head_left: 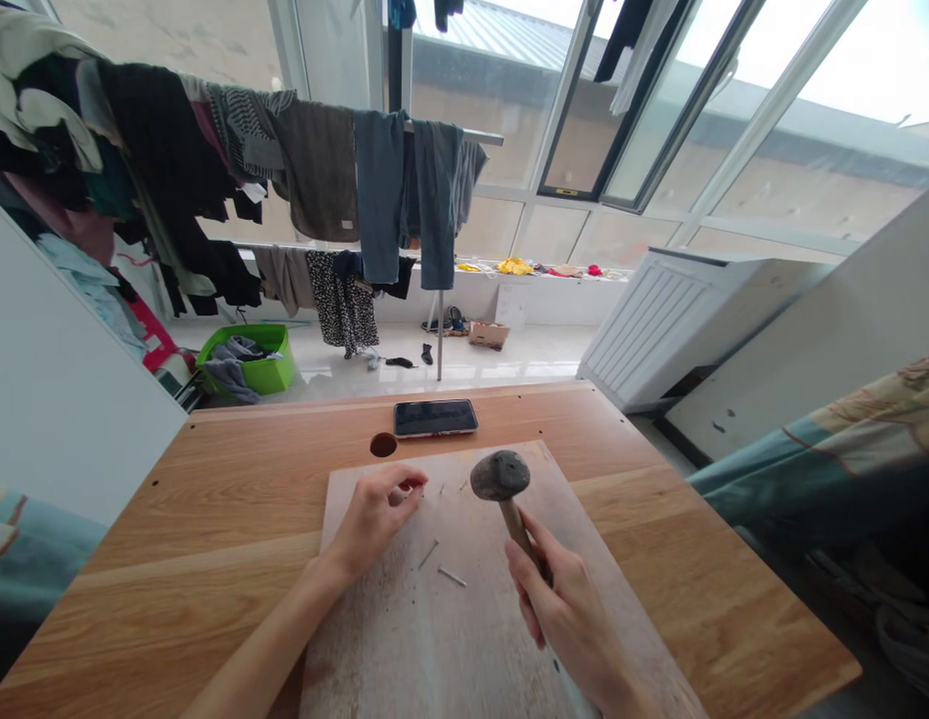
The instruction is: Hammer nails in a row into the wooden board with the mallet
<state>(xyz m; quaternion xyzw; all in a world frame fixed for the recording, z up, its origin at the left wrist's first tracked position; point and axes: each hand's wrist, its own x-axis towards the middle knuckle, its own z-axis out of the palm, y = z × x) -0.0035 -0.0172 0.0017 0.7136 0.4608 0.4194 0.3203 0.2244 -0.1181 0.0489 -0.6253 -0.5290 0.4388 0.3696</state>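
Hammer (501, 477) over board (405, 649); tabletop (644, 509) extends past side edges.

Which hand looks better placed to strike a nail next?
Probably the right hand: it grips the hammer, head raised above the board. The left hand has no hammer; whether it pinches anything is too small to tell.

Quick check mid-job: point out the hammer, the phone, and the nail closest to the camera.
Hammer (513, 521): head view, on the handle just below its head.
Phone (436, 417): head view, middle of the dark screen.
Nail (452, 576): head view, middle of its shank.
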